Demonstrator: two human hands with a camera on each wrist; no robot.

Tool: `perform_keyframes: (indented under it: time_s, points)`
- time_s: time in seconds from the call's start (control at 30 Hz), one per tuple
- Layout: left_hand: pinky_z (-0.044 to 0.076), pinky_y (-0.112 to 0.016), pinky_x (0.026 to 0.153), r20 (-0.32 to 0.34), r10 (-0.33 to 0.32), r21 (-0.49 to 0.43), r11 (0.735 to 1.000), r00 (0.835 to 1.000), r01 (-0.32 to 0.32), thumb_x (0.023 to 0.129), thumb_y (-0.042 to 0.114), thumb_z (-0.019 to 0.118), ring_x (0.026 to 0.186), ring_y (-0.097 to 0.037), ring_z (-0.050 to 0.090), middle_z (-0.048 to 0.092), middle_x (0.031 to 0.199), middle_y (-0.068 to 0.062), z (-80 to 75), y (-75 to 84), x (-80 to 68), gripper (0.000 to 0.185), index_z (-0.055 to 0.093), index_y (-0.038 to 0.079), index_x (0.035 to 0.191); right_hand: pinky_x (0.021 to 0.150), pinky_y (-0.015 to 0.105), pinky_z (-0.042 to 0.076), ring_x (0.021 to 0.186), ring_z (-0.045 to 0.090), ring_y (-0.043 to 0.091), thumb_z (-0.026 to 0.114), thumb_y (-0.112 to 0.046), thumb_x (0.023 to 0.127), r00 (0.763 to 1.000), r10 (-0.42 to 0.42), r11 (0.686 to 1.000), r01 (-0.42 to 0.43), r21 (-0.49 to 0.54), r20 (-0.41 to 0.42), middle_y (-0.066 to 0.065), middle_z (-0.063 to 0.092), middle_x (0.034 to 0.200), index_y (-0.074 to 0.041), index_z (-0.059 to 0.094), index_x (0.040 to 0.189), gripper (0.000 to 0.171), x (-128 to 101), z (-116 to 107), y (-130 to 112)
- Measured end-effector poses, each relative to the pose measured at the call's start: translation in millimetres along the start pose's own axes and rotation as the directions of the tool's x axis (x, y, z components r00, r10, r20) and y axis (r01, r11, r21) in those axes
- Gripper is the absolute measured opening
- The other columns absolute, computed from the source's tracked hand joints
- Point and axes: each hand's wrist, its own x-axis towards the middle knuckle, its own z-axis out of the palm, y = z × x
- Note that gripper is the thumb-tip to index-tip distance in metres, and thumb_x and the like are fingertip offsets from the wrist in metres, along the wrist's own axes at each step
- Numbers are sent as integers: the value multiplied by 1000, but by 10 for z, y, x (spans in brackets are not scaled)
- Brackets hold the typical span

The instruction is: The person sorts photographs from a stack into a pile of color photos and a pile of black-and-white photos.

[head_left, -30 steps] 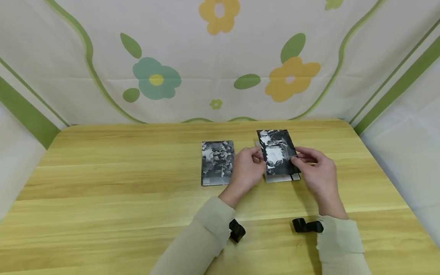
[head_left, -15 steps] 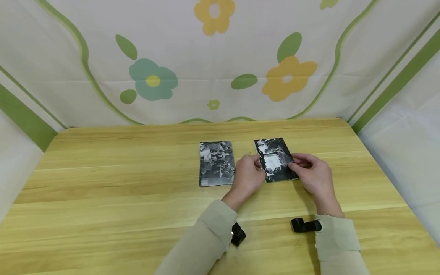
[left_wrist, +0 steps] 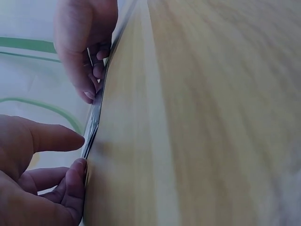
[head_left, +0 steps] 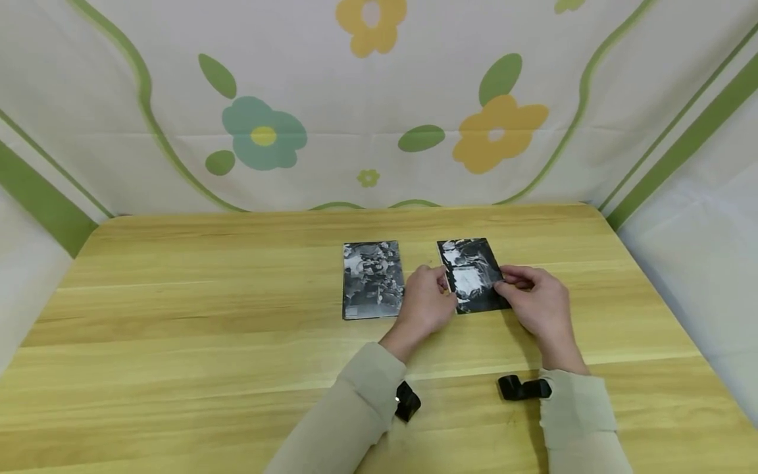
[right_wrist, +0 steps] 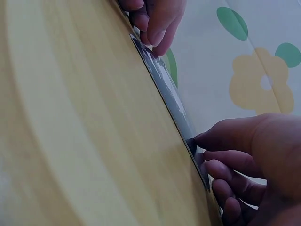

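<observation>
Two photo cards lie on the table (head_left: 177, 316): the left hand (head_left: 425, 304) and right hand (head_left: 535, 304) pinch the right card (head_left: 472, 275); the left card (head_left: 373, 280) lies free.

Two photo cards (head_left: 373, 280) (head_left: 472, 275), two hands (head_left: 428, 301) (head_left: 535, 303)

Both the left hand (left_wrist: 33, 183) and right hand (left_wrist: 87, 42) pinch the photo stack (left_wrist: 96, 110) edge-on.

A: The table (head_left: 177, 329) is light wood with a smooth, faintly shiny finish. The photo card (head_left: 474, 273) on it looks like glossy paper, with a white glare.

B: Left of this card, the second card (head_left: 373, 280) looks more matt. The backdrop (head_left: 355, 99) is printed cloth with soft creases.
</observation>
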Motion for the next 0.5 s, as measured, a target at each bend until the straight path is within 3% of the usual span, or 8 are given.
perform_keyframes:
  time_s: [0.13, 0.5]
  points:
    - [39, -23, 73, -17, 1, -32, 999, 1000, -2, 95, -1, 70, 83, -12, 46, 59, 97, -5, 6, -21, 0, 56, 58, -8, 149, 92, 33, 50, 112, 69, 32, 76, -22, 99, 1000, 4, 1000, -4, 6, 2, 19, 77, 123, -6, 75, 135, 40, -4, 8, -15]
    - [47, -25, 79, -83, 12, -65, 998, 996, -18, 93, -5, 69, 86, -13, 52, 64, 101, -8, 49, -31, -14, 52, 63, -8, 144, 93, 35, 51, 113, 70, 33, 77, -23, 99, 1000, 2, 1000, -2, 1, 0, 19, 78, 121, -6, 75, 135, 39, -16, 9, -16]
